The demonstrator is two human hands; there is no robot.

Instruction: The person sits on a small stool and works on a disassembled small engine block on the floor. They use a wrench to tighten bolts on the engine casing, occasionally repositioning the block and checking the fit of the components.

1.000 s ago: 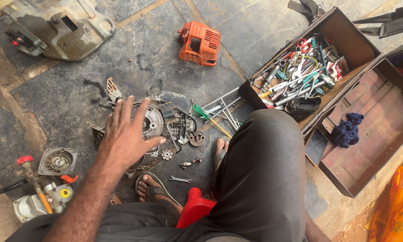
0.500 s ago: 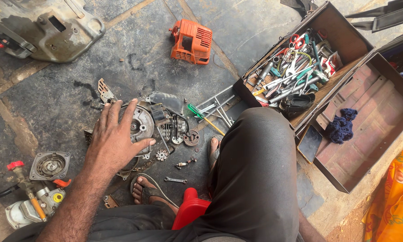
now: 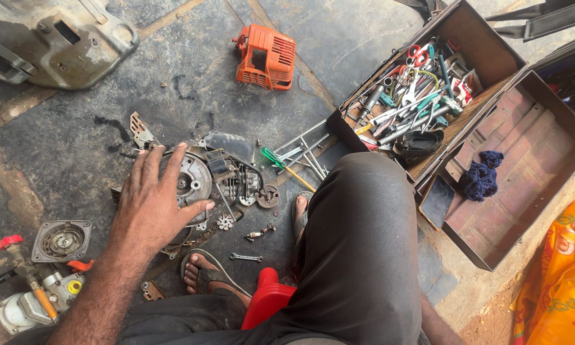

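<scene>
Head view: the left hand (image 3: 152, 206) lies spread, palm down, fingers open and closing on nothing, over a dismantled engine (image 3: 201, 182) on the stone floor (image 3: 76, 128). The engine is grey metal and grimy; its round flywheel shows under the fingers, with finned parts and black wires at its 3 o'clock side. It sits at about 9 o'clock from frame centre, just ahead of a sandalled foot (image 3: 204, 271). The right hand is out of sight.

At 2 o'clock from the engine stands an open toolbox (image 3: 492, 51), its tray crammed with spanners, pliers and screwdrivers too tangled to count. Its lid (image 3: 530, 172), folded open at 3 o'clock, holds one blue rag (image 3: 481, 176).

One orange cover (image 3: 265, 57) lies at the engine's 1 o'clock, one grey housing (image 3: 57, 38) at 11 o'clock, one round starter plate (image 3: 61, 241) at 8 o'clock. One small spanner (image 3: 245, 257) lies near the foot, one red stool (image 3: 268, 303) beneath the knee (image 3: 358, 243).
</scene>
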